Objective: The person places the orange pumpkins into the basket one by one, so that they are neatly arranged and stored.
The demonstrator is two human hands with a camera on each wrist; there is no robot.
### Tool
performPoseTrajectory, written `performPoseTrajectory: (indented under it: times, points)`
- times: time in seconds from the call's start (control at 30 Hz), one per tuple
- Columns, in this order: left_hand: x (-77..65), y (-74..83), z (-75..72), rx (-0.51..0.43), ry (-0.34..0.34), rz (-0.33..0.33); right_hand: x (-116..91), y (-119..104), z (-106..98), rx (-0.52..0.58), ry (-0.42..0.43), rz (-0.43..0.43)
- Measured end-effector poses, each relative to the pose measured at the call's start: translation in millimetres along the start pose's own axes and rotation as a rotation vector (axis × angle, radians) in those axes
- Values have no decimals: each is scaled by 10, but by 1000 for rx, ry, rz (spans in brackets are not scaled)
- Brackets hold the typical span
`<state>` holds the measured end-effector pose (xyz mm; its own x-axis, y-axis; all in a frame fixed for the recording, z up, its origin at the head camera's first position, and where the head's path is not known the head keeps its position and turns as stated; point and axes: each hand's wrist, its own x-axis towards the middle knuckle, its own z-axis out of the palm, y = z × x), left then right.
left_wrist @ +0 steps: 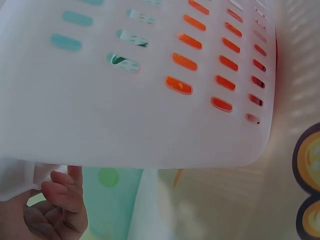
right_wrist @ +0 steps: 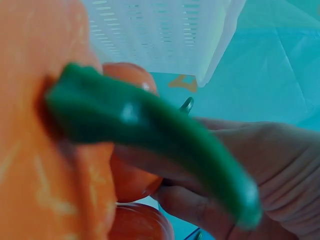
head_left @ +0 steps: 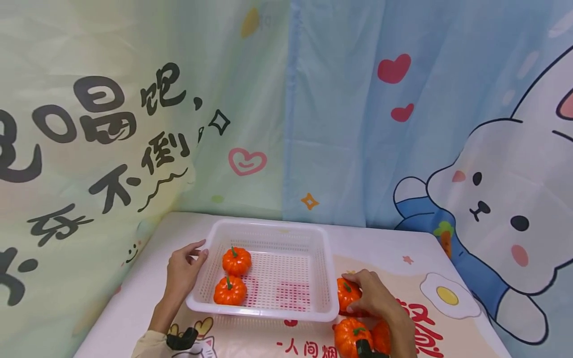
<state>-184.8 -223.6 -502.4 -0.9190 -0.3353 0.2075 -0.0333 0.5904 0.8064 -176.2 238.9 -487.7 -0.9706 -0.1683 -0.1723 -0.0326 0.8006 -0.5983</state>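
Note:
A white plastic basket with slotted walls holds two small orange pumpkins with green stems, one pumpkin behind the other pumpkin, both near its left wall. My left hand grips the basket's left rim, its bent fingers showing at the rim in the left wrist view. Just outside the right wall, my right hand holds another pumpkin between thumb and fingers. In the right wrist view, a near pumpkin's green stem covers part of that grip.
Closer to me, a pumpkin and a further pumpkin partly behind my right wrist lie on the printed tablecloth. A patterned curtain hangs behind the table.

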Motion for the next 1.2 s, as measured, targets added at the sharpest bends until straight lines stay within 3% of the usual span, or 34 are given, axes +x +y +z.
performPoseTrajectory:
  times: [0.53, 1.2]
  points:
    - [-5, -12, -14, -8, 14, 37, -84, -114, -175, -42, 24, -25]
    - [11, -16, -12, -22, 0, 31, -304, -432, -615, -148, 42, -80]
